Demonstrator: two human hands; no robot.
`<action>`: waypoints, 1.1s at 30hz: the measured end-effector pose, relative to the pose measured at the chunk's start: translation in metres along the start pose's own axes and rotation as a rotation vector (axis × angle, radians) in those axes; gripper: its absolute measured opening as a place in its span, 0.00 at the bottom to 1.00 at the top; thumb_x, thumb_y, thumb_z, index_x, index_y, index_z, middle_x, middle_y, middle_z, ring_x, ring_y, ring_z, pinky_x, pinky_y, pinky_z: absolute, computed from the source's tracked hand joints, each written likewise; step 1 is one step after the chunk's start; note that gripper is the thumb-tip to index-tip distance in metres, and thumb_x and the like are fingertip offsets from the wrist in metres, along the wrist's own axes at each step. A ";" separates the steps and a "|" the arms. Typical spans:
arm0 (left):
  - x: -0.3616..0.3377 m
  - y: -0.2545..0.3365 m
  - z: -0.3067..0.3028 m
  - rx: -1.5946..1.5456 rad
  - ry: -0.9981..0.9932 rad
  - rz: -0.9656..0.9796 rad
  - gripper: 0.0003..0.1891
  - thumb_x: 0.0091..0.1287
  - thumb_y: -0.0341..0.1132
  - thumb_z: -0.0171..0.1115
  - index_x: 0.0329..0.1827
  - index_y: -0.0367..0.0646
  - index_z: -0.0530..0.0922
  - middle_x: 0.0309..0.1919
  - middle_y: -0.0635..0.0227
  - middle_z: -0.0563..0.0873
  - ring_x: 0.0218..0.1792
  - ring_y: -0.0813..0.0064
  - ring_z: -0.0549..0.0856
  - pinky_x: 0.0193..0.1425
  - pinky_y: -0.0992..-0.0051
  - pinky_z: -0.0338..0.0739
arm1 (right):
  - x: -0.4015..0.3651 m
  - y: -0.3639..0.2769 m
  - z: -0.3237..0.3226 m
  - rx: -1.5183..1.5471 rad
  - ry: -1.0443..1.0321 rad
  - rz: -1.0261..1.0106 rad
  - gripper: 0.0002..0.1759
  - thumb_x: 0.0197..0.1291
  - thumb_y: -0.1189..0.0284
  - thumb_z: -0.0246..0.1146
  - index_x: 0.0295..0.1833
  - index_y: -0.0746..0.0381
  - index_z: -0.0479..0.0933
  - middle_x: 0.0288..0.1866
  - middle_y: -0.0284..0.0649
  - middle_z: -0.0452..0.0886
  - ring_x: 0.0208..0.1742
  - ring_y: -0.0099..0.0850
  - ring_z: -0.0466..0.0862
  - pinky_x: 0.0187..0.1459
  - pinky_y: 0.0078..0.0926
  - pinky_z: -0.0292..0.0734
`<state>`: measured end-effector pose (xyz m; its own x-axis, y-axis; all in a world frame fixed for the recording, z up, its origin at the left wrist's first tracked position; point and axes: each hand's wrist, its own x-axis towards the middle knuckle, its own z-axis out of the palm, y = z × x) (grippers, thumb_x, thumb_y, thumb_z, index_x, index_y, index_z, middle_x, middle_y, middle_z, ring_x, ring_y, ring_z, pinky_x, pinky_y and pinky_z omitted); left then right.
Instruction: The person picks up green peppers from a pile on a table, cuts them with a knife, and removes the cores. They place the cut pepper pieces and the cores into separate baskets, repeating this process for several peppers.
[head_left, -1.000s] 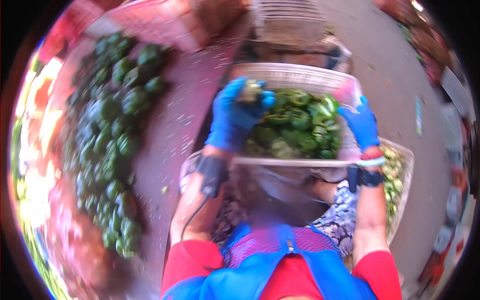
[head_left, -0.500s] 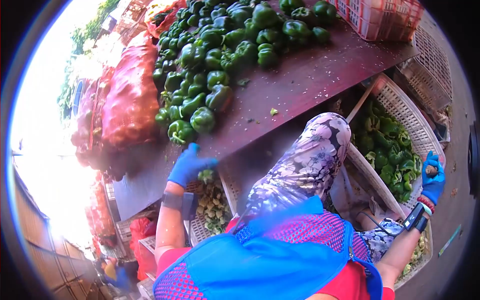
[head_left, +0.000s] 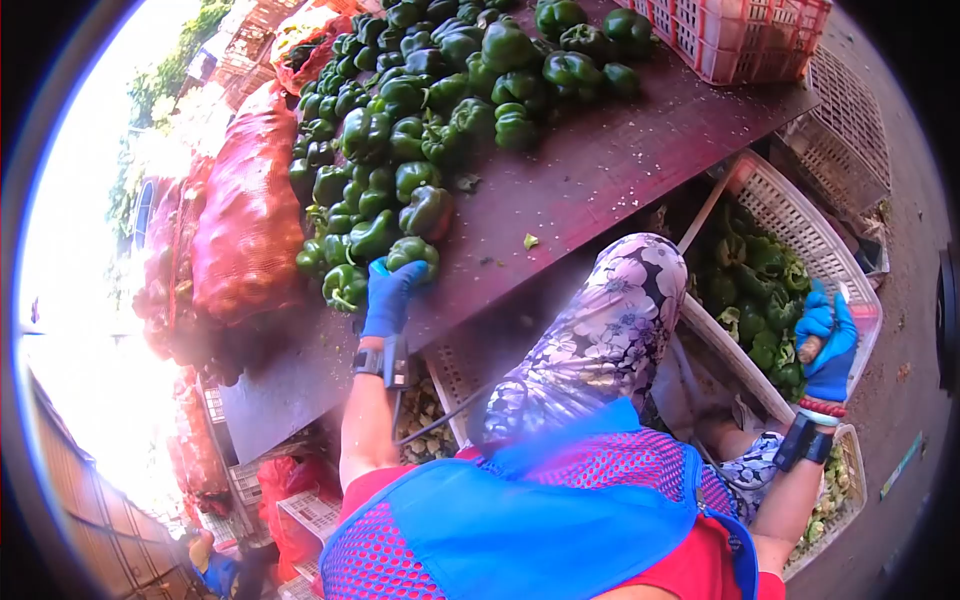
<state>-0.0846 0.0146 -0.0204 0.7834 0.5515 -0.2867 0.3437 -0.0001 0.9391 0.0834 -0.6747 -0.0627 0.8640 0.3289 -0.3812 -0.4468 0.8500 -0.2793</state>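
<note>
My left hand (head_left: 388,300), in a blue glove, reaches to the near edge of the pepper heap. Its fingers and thumb close round a green bell pepper (head_left: 413,254) that still rests on the table. Another green bell pepper (head_left: 345,287) lies just left of the fingers. Off to the right, my gloved right hand (head_left: 832,345) is raised over the rim of a white crate (head_left: 800,202) with cut green peppers (head_left: 762,285) inside. It is closed around a short brown piece (head_left: 810,349) like the end of a handle; the rest is hidden by the fingers.
A heap of green peppers (head_left: 460,60) covers the far part of the dark red table (head_left: 580,180). Red mesh sacks (head_left: 250,220) stand at the left, and a red and white crate (head_left: 735,40) at the far right. A crate of pale trimmings (head_left: 428,420) sits below the table edge.
My left hand has moved forward from the table edge onto a pepper and closed on it. My right hand has shifted inward and up, still with the brown piece. The view has shifted slightly.
</note>
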 end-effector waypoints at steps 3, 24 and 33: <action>-0.013 0.019 0.050 -0.416 -0.212 -0.087 0.24 0.66 0.28 0.65 0.66 0.44 0.74 0.58 0.64 0.84 0.54 0.61 0.87 0.57 0.54 0.85 | -0.005 0.042 0.048 -0.353 0.119 -0.073 0.22 0.74 0.70 0.59 0.69 0.66 0.70 0.33 0.28 0.72 0.19 0.13 0.63 0.18 0.12 0.57; -0.099 0.104 0.464 0.116 -1.003 0.180 0.36 0.51 0.33 0.82 0.58 0.38 0.67 0.46 0.62 0.83 0.43 0.77 0.84 0.44 0.74 0.83 | -0.025 0.069 0.060 -1.793 0.271 -0.509 0.59 0.63 0.63 0.66 0.82 0.70 0.30 0.49 0.68 0.82 0.48 0.63 0.84 0.49 0.54 0.80; -0.096 0.103 0.457 0.070 -1.030 0.177 0.34 0.52 0.33 0.78 0.62 0.40 0.69 0.48 0.63 0.84 0.44 0.72 0.85 0.44 0.70 0.84 | 0.010 0.079 0.024 -1.791 0.153 -0.734 0.57 0.61 0.65 0.68 0.82 0.65 0.34 0.58 0.60 0.81 0.58 0.57 0.83 0.58 0.45 0.79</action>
<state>0.1124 -0.4198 0.0167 0.8760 -0.4387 -0.2003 0.1850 -0.0778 0.9797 0.0621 -0.5943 -0.0677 0.9834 0.0436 0.1761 0.1677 -0.5884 -0.7910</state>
